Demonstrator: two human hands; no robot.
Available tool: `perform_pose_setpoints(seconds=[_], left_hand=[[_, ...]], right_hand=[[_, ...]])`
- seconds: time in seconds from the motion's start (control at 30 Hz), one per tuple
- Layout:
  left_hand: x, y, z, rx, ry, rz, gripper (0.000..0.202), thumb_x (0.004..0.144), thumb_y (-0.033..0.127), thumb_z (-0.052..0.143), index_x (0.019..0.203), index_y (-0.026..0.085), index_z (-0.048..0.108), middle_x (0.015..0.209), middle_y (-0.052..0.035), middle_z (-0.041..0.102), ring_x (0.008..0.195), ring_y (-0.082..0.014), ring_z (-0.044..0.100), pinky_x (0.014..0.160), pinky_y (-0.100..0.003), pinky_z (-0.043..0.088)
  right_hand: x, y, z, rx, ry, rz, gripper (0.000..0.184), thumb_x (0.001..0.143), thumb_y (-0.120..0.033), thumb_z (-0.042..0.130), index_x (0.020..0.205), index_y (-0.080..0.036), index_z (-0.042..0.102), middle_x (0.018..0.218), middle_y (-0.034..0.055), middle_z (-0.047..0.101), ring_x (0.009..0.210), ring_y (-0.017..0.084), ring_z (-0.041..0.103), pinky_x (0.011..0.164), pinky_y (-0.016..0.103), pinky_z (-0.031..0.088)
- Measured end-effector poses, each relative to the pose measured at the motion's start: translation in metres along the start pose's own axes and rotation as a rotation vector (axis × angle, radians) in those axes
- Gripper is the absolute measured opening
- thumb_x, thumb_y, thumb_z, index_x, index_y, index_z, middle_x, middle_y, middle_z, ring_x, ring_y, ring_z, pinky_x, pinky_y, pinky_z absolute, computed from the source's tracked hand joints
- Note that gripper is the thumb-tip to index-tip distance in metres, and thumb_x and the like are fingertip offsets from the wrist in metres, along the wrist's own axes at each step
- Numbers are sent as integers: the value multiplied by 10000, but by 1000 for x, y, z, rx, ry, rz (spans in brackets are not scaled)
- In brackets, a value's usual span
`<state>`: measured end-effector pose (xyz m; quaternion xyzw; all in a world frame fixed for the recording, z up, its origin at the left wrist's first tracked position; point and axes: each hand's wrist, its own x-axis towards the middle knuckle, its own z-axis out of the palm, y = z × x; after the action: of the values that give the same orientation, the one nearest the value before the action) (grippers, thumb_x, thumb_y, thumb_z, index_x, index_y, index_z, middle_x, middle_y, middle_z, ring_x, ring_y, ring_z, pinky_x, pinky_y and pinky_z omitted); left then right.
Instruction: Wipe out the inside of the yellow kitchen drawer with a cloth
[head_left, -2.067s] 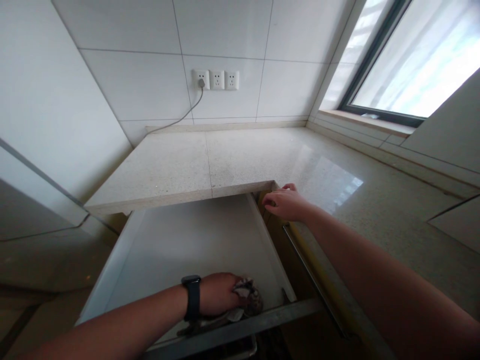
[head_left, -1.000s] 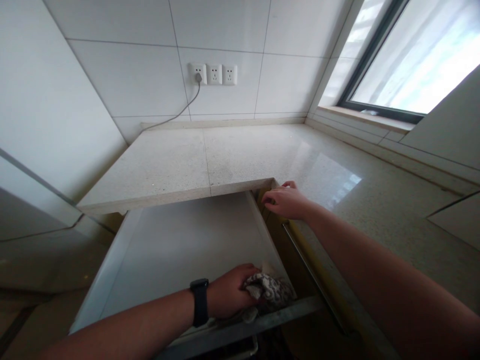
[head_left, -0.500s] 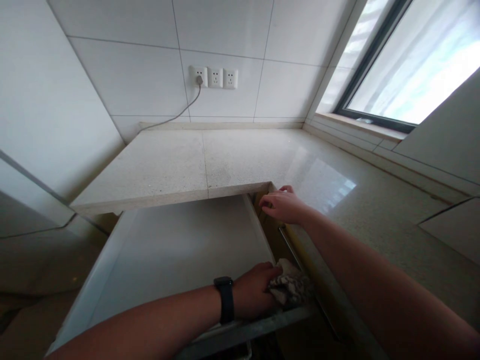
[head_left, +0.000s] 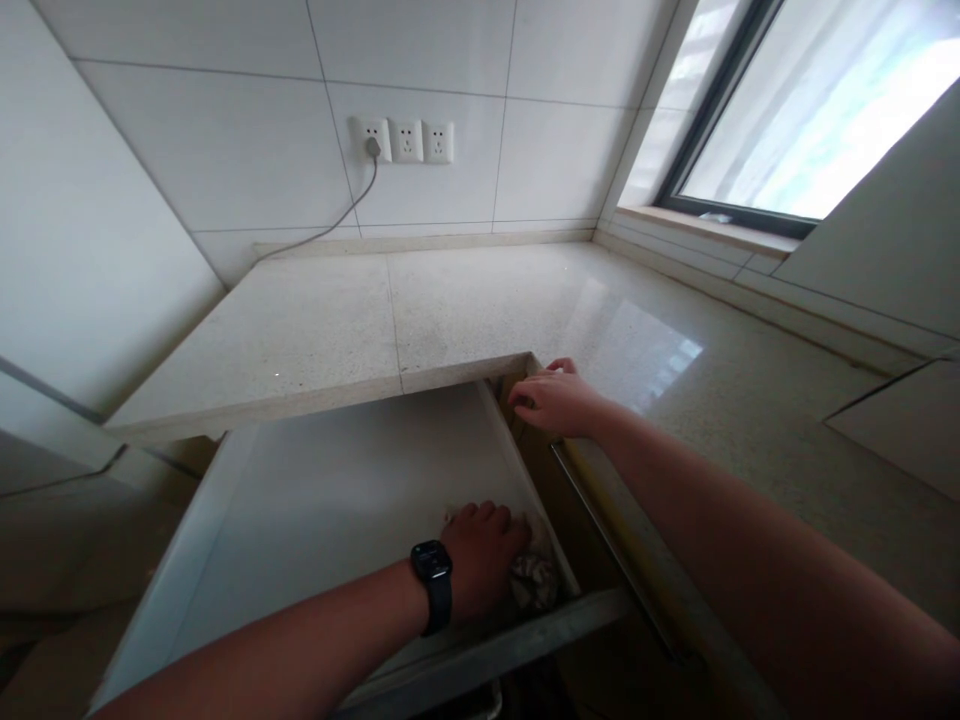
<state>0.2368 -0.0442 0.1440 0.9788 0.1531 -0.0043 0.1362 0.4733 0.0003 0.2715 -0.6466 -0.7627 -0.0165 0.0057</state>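
My left hand (head_left: 484, 560), with a black watch (head_left: 433, 580) on the wrist, presses a crumpled patterned cloth (head_left: 536, 582) inside the pulled-out white drawer (head_left: 337, 490). Its fingers curl over the cloth near the drawer's front right corner, and part of the cloth is hidden under the palm. My right hand (head_left: 559, 402) rests at the inner corner of the countertop (head_left: 480, 310), to the right of the drawer. Its fingers are loosely bent and apart, with nothing seen in them.
A cabinet front with a long metal bar handle (head_left: 611, 545) stands right of the drawer. Wall sockets (head_left: 406, 142) hold a plug with a grey cord running down to the counter. A dark-framed window (head_left: 739, 215) is at the right, a white panel (head_left: 90, 220) at the left.
My left hand has moved the cloth left, from the drawer's right side edge onto its floor. My right hand stays at the counter corner. The view has shifted slightly.
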Motion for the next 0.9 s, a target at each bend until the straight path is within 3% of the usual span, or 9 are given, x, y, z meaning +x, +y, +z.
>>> perform_pose_setpoints(seconds=[0.1, 0.37, 0.53, 0.67, 0.77, 0.9], left_hand=[[13, -12, 3, -46, -11, -27, 585, 766, 308, 659, 1338, 260, 547, 1187, -95, 595, 1086, -331, 531, 881, -520, 482], [35, -38, -9, -62, -44, -23, 512, 823, 193, 561, 1331, 255, 585, 1207, -88, 617, 1102, -315, 533, 914, -484, 469], [48, -69, -8, -50, 39, -78, 544, 820, 143, 561, 1352, 253, 578, 1218, -85, 621, 1119, -291, 531, 962, -433, 437], [65, -102, -15, -67, 133, -165, 479, 852, 137, 523, 1322, 190, 604, 1199, -110, 636, 1121, -272, 550, 985, -384, 423], [82, -125, -21, -198, 166, -315, 388, 890, 156, 508, 1256, 153, 638, 1220, -127, 649, 1134, -250, 574, 999, -339, 423], [105, -154, -22, -386, 306, -450, 332, 948, 224, 491, 1220, 141, 663, 1259, -135, 658, 1164, -244, 595, 1024, -328, 421]], right_hand=[[-1, 0, -1, 9, -3, -12, 260, 892, -354, 482, 981, -256, 705, 1022, 38, 723, 1014, 245, 621, 978, 486, 169], [0, 2, 0, 24, 3, -3, 258, 890, -354, 493, 1000, -258, 706, 1027, 32, 721, 1001, 234, 611, 974, 483, 174], [0, 2, 0, 38, 15, 0, 253, 890, -364, 501, 982, -255, 710, 984, 41, 721, 974, 240, 604, 967, 485, 179], [0, 4, 0, 36, 25, -8, 237, 878, -358, 510, 957, -248, 705, 944, 44, 720, 952, 239, 606, 967, 490, 181], [-1, 4, 1, 31, 32, -15, 243, 879, -363, 508, 964, -248, 704, 935, 46, 718, 958, 242, 610, 973, 495, 176], [-1, 4, 2, 35, 32, -15, 243, 884, -369, 504, 966, -256, 704, 937, 46, 715, 955, 240, 609, 979, 493, 173]])
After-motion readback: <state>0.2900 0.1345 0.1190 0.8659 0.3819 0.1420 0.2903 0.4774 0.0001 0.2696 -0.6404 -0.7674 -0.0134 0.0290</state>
